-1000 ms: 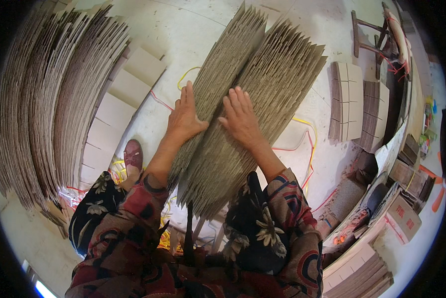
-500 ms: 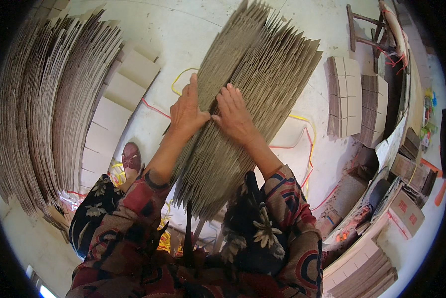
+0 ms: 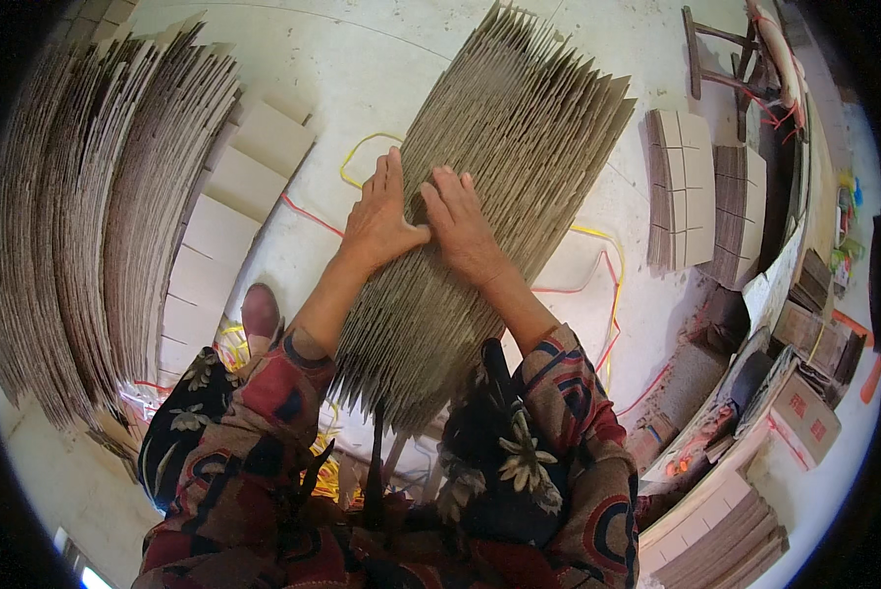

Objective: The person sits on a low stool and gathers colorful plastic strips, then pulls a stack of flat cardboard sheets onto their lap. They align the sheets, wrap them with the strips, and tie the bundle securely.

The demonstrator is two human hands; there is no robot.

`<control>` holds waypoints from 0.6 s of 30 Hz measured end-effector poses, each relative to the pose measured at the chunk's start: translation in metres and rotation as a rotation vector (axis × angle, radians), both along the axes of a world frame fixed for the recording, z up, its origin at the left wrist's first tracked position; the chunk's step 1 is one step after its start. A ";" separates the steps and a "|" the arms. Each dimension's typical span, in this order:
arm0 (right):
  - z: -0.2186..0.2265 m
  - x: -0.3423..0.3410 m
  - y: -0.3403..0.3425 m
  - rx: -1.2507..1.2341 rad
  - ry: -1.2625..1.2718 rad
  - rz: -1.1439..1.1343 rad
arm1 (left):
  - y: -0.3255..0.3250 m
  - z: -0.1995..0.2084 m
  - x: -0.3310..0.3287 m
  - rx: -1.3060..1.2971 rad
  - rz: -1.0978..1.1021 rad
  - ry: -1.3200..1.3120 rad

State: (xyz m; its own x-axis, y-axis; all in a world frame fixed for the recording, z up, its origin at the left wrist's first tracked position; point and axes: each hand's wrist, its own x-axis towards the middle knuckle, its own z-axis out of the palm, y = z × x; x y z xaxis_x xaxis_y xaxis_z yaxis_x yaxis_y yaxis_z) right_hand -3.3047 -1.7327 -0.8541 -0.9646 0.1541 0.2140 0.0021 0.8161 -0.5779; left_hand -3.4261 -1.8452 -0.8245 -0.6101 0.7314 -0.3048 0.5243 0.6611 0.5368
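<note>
Head view, looking down. Two bare hands rest palm-down, side by side, on the upper edges of one large bundle of flat cardboard sheets [image 3: 480, 226], which stands on edge on the pale concrete floor [image 3: 362, 59] directly in front of the person and fans away toward the top of the picture. The left hand [image 3: 381, 221] lies with its fingers straight and close together, thumb turned toward the other hand; the right hand [image 3: 457, 228] lies with its fingers straight and slightly spread. The two hands touch at the thumbs. Neither hand grips or pinches a sheet; both press flat on the sheet edges. The single sheets in the bundle are too many and too tightly packed to count.

At far left, one long leaning row of cardboard sheets [image 3: 87, 226] curves along the rim. Between it and the bundle lies one line of pale folded cardboard pieces [image 3: 224, 216], at least five visible. One foot [image 3: 260, 316] shows beside the left forearm. Yellow cord [image 3: 362, 147] and red cord [image 3: 313, 216] trail across the floor, partly under the bundle. At right stand two smaller stacks of cardboard pieces [image 3: 681, 187], with one wooden frame [image 3: 720, 59] beyond them. Both sleeves [image 3: 568, 442] are dark with a floral print
</note>
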 end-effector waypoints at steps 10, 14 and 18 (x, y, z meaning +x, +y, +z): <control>0.014 0.022 0.006 0.139 0.038 -0.195 | -0.002 0.005 -0.006 -0.032 0.041 -0.034; 0.016 0.035 -0.004 0.157 -0.068 -0.184 | -0.007 -0.002 -0.014 0.010 0.046 -0.088; 0.012 0.028 -0.007 0.175 -0.033 -0.098 | -0.009 -0.007 -0.015 -0.008 0.031 0.012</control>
State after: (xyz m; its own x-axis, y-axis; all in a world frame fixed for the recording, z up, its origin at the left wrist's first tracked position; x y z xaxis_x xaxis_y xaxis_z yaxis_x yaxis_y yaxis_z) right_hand -3.2767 -1.7400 -0.8424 -0.9538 0.2105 0.2146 0.1025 0.8989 -0.4260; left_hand -3.4413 -1.8545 -0.8315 -0.6361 0.7097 -0.3029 0.5102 0.6813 0.5249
